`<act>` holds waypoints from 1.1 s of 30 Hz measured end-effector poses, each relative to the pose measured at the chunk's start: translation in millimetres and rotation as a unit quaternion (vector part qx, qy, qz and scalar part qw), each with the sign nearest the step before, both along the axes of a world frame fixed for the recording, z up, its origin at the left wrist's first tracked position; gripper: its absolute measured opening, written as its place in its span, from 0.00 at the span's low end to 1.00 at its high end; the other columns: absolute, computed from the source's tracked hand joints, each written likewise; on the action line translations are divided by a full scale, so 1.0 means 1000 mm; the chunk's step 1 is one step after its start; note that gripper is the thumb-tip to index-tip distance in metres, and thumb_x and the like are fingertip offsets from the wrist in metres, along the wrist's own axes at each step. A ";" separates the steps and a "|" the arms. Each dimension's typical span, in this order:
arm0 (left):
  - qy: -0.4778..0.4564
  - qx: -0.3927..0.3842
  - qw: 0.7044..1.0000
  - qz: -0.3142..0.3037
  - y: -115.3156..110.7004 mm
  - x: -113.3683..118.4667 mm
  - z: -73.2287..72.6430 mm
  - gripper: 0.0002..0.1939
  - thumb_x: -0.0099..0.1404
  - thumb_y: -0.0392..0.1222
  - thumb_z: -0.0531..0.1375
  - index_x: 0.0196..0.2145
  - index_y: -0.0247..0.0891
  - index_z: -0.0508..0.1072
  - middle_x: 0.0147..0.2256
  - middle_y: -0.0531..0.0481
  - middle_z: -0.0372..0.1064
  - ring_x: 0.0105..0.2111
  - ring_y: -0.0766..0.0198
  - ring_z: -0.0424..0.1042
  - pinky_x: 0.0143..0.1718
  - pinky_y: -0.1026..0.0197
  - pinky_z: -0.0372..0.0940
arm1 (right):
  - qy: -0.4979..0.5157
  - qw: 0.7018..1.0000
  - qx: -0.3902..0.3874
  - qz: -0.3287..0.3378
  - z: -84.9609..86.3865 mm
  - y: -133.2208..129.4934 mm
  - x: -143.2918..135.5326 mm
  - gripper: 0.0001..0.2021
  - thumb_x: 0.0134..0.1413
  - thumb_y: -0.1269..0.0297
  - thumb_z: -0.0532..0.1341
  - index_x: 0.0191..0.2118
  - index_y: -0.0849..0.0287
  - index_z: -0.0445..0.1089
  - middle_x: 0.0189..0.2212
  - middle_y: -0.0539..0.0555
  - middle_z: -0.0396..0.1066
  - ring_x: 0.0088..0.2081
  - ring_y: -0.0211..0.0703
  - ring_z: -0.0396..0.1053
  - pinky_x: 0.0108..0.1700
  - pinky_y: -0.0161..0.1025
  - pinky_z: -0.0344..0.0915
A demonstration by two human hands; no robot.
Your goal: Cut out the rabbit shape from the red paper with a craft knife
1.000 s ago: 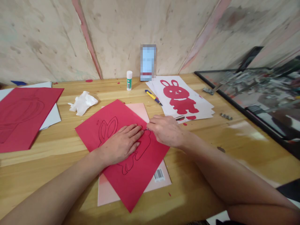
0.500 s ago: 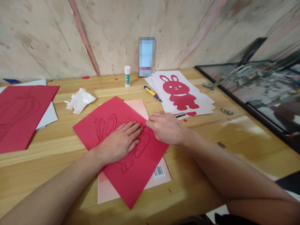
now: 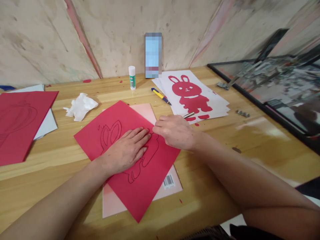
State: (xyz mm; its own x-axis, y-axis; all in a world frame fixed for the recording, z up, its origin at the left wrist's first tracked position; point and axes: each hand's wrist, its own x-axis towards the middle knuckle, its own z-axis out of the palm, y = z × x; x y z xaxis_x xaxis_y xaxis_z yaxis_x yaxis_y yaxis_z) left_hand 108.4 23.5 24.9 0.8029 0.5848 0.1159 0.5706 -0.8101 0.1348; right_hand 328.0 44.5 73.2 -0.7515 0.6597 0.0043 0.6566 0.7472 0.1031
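A sheet of red paper [image 3: 147,186] lies askew over a pale pink booklet [image 3: 115,208] with a barcode on its corner. Black outlines of a rabbit figure [image 3: 116,130] are drawn on the red sheet. My left hand [image 3: 127,148] rests flat across the drawing, fingers stretched out and pressing the paper. Close to its fingertips, my right hand [image 3: 173,131] is closed round a slim silver craft knife [image 3: 188,115]. Only the rear of the handle shows behind the knuckles. The knife's tip is hidden by the fingers, near the outline at the sheet's right edge.
White sheets [image 3: 217,100] bearing a red rabbit cutout [image 3: 191,95] lie at back right, beside a yellow-blue pen [image 3: 161,96]. A glue stick [image 3: 132,78], phone [image 3: 153,55] and crumpled tissue [image 3: 81,106] stand or lie behind. More red paper [image 3: 22,133] is left; a black-framed panel [image 3: 250,96] is right.
The whole view has shifted slightly. The knife handle behind my right hand now slants up more than before. My left hand stays flat on the red paper.
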 end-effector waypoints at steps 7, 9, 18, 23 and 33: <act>0.005 -0.012 1.000 -0.003 0.001 0.000 0.001 0.25 0.74 0.46 0.43 0.62 0.32 0.58 0.63 0.40 0.55 0.63 0.50 0.54 0.62 0.46 0.53 | 0.018 0.999 0.016 0.030 -0.007 0.009 0.006 0.13 0.49 0.80 0.53 0.31 0.59 0.71 0.28 0.53 0.72 0.34 0.43 0.63 0.29 0.40 0.45; 0.004 -0.014 1.000 -0.004 0.001 0.000 0.001 0.25 0.74 0.47 0.43 0.62 0.32 0.58 0.63 0.40 0.54 0.63 0.50 0.54 0.62 0.46 0.53 | 0.019 0.999 0.013 0.031 -0.008 0.011 0.007 0.12 0.48 0.81 0.53 0.31 0.59 0.71 0.27 0.53 0.72 0.34 0.43 0.63 0.29 0.40 0.45; -0.001 -0.011 1.000 -0.008 0.001 -0.001 0.003 0.24 0.74 0.46 0.43 0.62 0.33 0.58 0.63 0.41 0.54 0.63 0.51 0.53 0.62 0.46 0.54 | 0.033 0.999 0.004 0.034 -0.010 0.017 0.011 0.13 0.50 0.81 0.53 0.32 0.59 0.71 0.29 0.53 0.72 0.36 0.42 0.62 0.32 0.41 0.47; 0.002 -0.015 1.000 -0.006 0.002 -0.001 0.003 0.24 0.74 0.46 0.43 0.62 0.33 0.58 0.63 0.41 0.53 0.63 0.51 0.53 0.62 0.45 0.53 | 0.046 0.998 0.009 0.032 -0.011 0.019 0.014 0.13 0.49 0.82 0.53 0.31 0.59 0.71 0.28 0.53 0.71 0.36 0.42 0.61 0.32 0.40 0.47; 0.005 -0.009 1.000 -0.007 0.001 -0.002 0.005 0.25 0.74 0.47 0.43 0.62 0.32 0.58 0.63 0.41 0.54 0.63 0.50 0.53 0.62 0.45 0.53 | 0.066 0.997 -0.012 0.046 -0.012 0.020 0.015 0.15 0.48 0.83 0.52 0.32 0.60 0.71 0.30 0.53 0.72 0.36 0.42 0.61 0.35 0.39 0.51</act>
